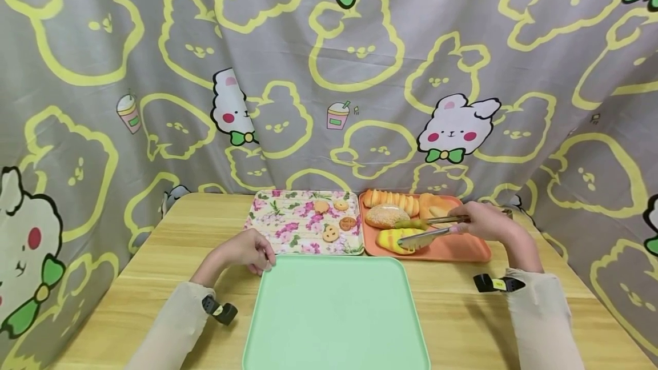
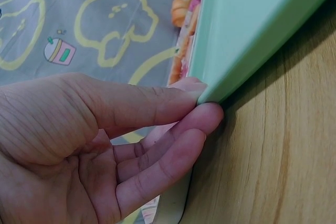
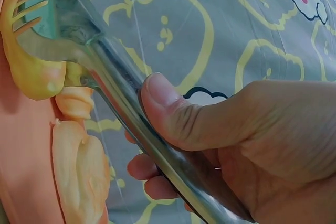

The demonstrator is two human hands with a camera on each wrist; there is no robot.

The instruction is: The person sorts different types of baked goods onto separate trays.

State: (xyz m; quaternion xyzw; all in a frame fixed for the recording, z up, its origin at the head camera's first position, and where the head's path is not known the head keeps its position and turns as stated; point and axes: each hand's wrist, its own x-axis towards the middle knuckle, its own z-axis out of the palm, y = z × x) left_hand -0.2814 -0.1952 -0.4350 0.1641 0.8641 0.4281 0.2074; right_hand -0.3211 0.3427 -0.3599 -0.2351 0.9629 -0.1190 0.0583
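Observation:
My left hand (image 1: 245, 251) pinches the far left corner of a pale green tray (image 1: 334, 313) between thumb and fingers; the left wrist view shows the thumb on the rim (image 2: 252, 56). In my right hand (image 1: 485, 221) is a pair of metal tongs (image 3: 126, 90), thumb on one arm and fingers curled round the other. The tongs' ends are at a yellow striped bread roll (image 1: 392, 238) on an orange tray (image 1: 457, 253). One fork-shaped end overlaps the yellow roll (image 3: 39, 80) in the right wrist view. Whether the tongs squeeze it, I cannot tell.
A round bread (image 1: 386, 216), a ridged loaf (image 1: 393, 201) and another bread (image 1: 429, 203) lie on the orange tray. Left of it, a floral tray (image 1: 283, 233) bears several cookies (image 1: 330, 233). Behind the wooden table (image 1: 205, 216) hangs a patterned curtain (image 1: 288, 56).

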